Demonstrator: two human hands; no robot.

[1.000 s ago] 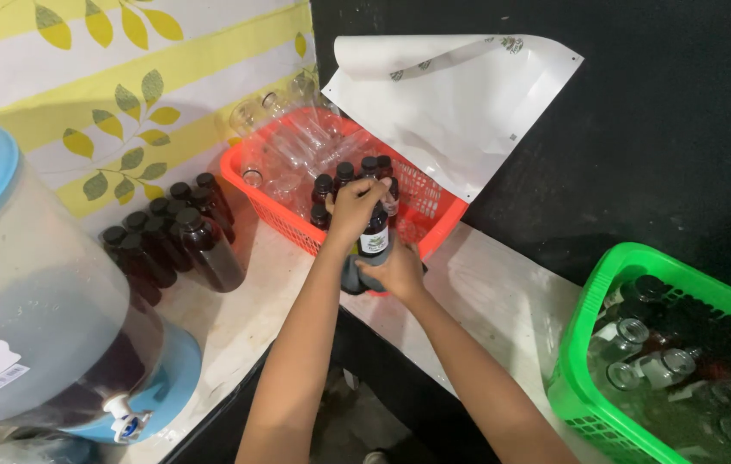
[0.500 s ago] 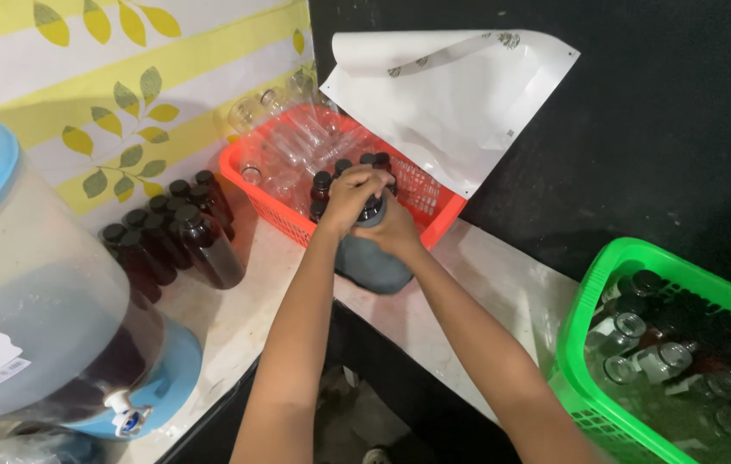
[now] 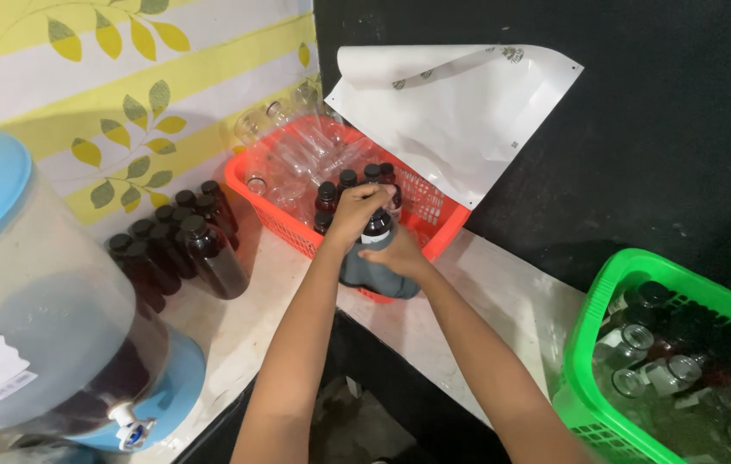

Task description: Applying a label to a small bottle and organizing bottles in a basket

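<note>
A small dark bottle [image 3: 377, 226] with a black cap is held upright at the front edge of the red basket [image 3: 439, 225]. My left hand [image 3: 354, 209] is closed over its cap from the left. My right hand [image 3: 394, 255] grips the bottle's body from below. A grey-blue object [image 3: 363, 273], possibly a cloth, sits under my right hand and the bottle. Inside the basket stand several more dark capped bottles [image 3: 327, 198] and several clear empty bottles [image 3: 296, 155].
Several filled dark bottles [image 3: 183, 241] stand on the counter by the leaf-patterned wall. A large dispenser with a blue lid and a tap [image 3: 39, 326] is at the left. A green basket [image 3: 606, 301] with bottles is at the right. A white sheet [image 3: 460, 112] hangs on the black wall.
Both hands have shifted slightly up toward the red basket with the bottle. The bottle's label is now hidden, and the grey-blue object shows beneath my right hand.
</note>
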